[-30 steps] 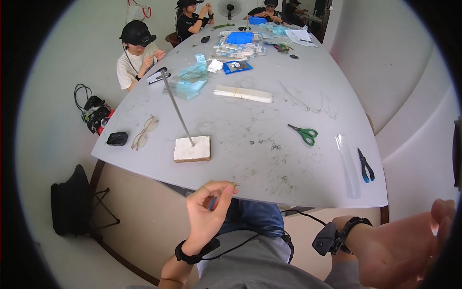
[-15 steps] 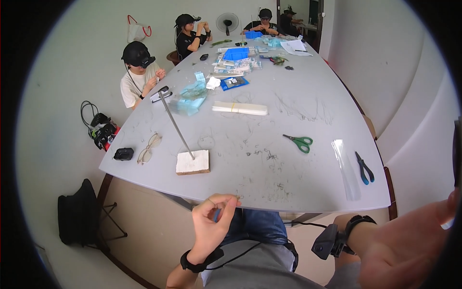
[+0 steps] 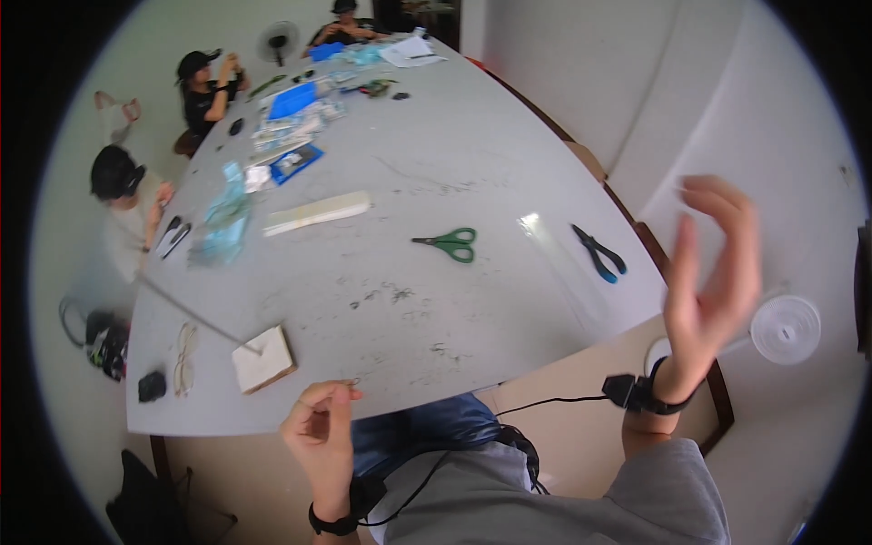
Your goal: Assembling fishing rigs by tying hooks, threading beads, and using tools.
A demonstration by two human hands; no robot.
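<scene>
My left hand (image 3: 320, 425) is at the table's front edge, thumb and fingertips pinched together. A tiny dark bit shows at the tips, too small to name. My right hand (image 3: 713, 272), smeared by motion, is raised beyond the table's right corner with its fingers apart; nothing shows in it. Nearest to it on the tabletop lie dark pliers with blue grip ends (image 3: 599, 256) and a see-through plastic sleeve (image 3: 561, 265). Green-handled scissors (image 3: 440, 241) rest mid-table. Scattered dark, thread-like scraps (image 3: 396, 292) lie between the hands. Beyond my left hand stands a white-topped block (image 3: 265, 361) bearing a tilted metal rod (image 3: 198, 309).
Eyeglasses (image 3: 184, 359) and a small black case (image 3: 153, 387) lie at the left. Farther off are a bundle of white strips (image 3: 318, 213), a stapler (image 3: 173, 238), light-blue plastic (image 3: 225, 218) and a blue tray (image 3: 292, 100). Several people sit along the far side. A black folding chair (image 3: 145, 504) stands lower left.
The view has swung to the right, so the table things appear farther left. My right hand has moved from close to the camera, lower right, out past the table corner. The left hand stays pinched.
</scene>
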